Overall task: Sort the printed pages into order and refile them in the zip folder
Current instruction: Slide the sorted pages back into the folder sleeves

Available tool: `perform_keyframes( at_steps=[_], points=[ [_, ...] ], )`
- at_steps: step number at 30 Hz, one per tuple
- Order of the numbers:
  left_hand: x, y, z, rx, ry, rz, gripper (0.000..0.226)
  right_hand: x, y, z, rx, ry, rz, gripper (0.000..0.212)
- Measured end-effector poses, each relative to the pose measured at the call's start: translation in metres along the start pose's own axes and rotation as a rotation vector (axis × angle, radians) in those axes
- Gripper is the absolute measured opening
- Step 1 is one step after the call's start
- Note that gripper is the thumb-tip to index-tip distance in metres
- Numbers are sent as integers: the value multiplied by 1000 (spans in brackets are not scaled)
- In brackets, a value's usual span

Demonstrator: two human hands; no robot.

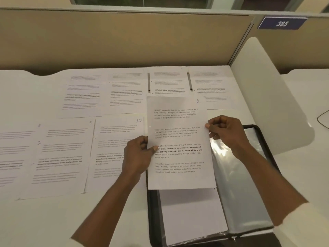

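We look down and forward from head height, close over the left hand [139, 155] and right hand [227, 133]. Beyond the hands the desk [53, 220] runs back to a partition [124, 41].

Warm, fairly dim indoor light falls evenly over a white desk [44, 220]. Bright glare streaks the folder's clear plastic sleeve [229, 157]. Print on the held page [178, 122] is readable. The pages at the left [58, 154] and those farther back are smeared with blur. Wide-angle distortion bows the partition [124, 38] and the desk's edges.
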State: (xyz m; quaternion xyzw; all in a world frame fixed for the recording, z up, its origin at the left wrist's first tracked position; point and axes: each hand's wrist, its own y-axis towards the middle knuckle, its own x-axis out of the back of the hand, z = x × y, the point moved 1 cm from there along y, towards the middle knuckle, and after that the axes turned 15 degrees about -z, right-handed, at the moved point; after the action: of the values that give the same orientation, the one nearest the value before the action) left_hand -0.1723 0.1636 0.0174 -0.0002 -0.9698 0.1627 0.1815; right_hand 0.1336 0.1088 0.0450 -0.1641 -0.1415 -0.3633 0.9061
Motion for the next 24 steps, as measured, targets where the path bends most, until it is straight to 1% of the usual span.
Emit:
perform_keyframes(
  at_steps=[3,6,9,12,15,18,20,24],
  points=[
    [-3,-1,-2,0,-5,-13,22,2,18,10,31,7,9,15],
    [-12,-5,-5,19,-19,-3,24,7,43,19,88,-46,46,26],
    [-27,-10,-11,27,-5,16,28,16,72,32,206,-178,138,44],
    [-50,-19,-18,5,26,19,30,27,100,51,302,-315,290,57],
    [-75,-31,-27,-17,49,11,29,34,122,67,396,-488,502,54],
    [-101,-45,-36,-3,33,-9,27,37,146,71,434,-638,686,51],
    [-118,-54,-41,38,4,-33,25,39,160,71,478,-714,769,49],
    [-143,-65,-41,103,18,-99,22,42,184,66,500,-800,903,37]
  ],
)
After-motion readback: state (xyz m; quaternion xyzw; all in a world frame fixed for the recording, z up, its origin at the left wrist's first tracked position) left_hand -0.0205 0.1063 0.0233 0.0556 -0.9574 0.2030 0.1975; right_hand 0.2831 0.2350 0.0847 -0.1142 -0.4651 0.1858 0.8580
